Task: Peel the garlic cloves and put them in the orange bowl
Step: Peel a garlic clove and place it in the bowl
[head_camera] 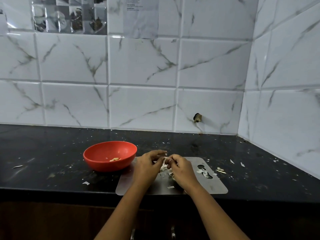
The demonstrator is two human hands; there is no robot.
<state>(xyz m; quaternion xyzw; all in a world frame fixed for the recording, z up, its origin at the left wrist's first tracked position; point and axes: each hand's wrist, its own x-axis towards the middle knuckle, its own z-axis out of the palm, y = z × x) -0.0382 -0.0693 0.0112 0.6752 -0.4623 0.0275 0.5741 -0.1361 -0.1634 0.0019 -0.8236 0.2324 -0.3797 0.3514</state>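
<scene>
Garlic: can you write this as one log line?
peeling; left hand pinches garlic clove; right hand pinches it too; orange bowl holds peeled pieces

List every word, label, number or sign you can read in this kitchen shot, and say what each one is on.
White paper sheet on the wall tiles: a few lines of small print, too small and blurred to read.
Glossy photo sheet beside it: pictures only, no legible text.
Orange bowl and metal board: no markings visible.
</scene>
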